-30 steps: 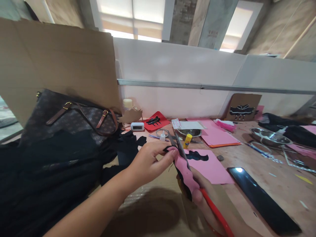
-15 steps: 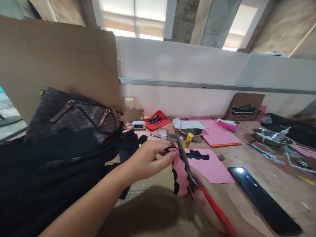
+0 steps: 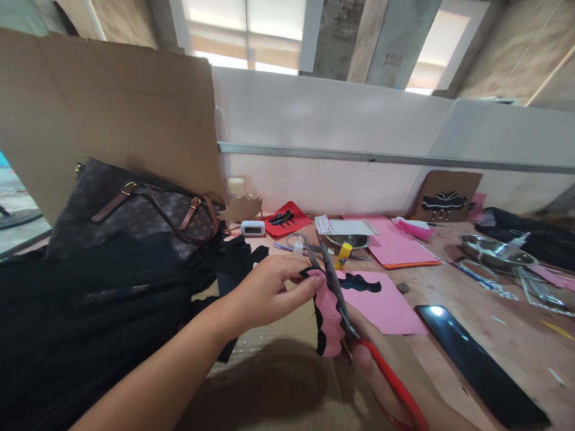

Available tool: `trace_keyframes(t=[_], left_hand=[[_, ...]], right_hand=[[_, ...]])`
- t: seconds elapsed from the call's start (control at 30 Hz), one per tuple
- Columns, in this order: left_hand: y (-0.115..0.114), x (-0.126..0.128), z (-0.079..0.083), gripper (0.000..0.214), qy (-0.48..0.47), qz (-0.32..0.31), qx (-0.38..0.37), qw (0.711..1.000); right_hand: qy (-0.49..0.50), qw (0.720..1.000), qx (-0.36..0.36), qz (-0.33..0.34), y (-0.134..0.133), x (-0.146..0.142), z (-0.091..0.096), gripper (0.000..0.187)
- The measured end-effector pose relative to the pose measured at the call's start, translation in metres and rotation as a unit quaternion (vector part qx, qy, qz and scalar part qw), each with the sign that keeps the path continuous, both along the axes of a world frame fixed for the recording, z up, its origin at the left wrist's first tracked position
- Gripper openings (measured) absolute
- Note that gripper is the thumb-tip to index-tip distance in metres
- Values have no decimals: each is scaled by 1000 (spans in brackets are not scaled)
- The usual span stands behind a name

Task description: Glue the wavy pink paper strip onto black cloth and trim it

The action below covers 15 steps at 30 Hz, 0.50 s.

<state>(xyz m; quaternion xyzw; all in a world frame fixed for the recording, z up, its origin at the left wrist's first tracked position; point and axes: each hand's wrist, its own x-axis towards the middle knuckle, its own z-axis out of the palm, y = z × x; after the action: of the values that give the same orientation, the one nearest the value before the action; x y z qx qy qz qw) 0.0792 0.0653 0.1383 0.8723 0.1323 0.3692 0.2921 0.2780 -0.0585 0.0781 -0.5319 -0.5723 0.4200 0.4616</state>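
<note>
Between thumb and fingers, my left hand [image 3: 281, 287] pinches the upper end of a wavy-edged pink paper piece [image 3: 331, 317] backed with black material [image 3: 320, 341]. Red-handled scissors [image 3: 335, 281] are in my right hand [image 3: 371, 359], their blades pointing up and away and slightly parted. The blades lie along the right edge of the pink piece, near its top. Part of my right hand's grip is hidden behind the red handle. Just beyond the scissors, a pink sheet [image 3: 381, 311] lies on the table with a wavy black shape [image 3: 360, 282] on it.
A phone [image 3: 480, 365] lies at right. Black cloth [image 3: 90, 317] and a brown handbag [image 3: 135, 203] fill the left. Further back are a yellow glue stick [image 3: 344, 255], a white timer [image 3: 252, 228], a metal bowl [image 3: 498, 257] and pink sheets [image 3: 395, 242]. Cardboard [image 3: 269, 383] lies under my hands.
Almost nothing differs. Both hands, the paper piece and the scissors keep the same places, and the view has shifted very slightly.
</note>
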Motion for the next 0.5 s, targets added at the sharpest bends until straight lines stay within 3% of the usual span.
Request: trace_keyframes(t=[0.4, 0.5], left_hand=[[1, -1, 0, 36, 10, -8, -8, 1000], [1, -2, 1, 35, 15, -7, -10, 1000]], right_hand=[[-29, 998, 43, 22, -1, -5, 5, 28], [-28, 998, 46, 38, 1, -7, 9, 37]])
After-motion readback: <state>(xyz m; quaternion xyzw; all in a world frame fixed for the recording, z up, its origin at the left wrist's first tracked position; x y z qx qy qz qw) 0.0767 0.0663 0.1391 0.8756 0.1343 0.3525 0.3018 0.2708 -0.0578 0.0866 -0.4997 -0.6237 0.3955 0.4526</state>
